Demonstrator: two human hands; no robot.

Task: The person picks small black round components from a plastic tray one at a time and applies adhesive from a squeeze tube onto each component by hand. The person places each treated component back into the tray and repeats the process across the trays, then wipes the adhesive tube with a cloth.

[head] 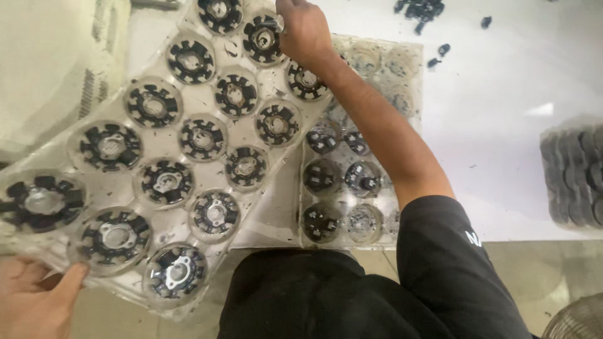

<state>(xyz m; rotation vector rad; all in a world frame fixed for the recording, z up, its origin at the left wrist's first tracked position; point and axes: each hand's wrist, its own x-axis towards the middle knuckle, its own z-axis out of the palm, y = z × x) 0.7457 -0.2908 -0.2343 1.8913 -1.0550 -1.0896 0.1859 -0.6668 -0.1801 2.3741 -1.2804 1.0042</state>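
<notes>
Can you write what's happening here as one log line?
left hand: grips clear tray edge | right hand: at round black part | second tray: beside

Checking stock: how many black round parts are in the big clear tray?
15 black round parts, in five diagonal rows of three across the big clear tray, from the left hand to the right hand. More may lie beyond the top edge.
</notes>
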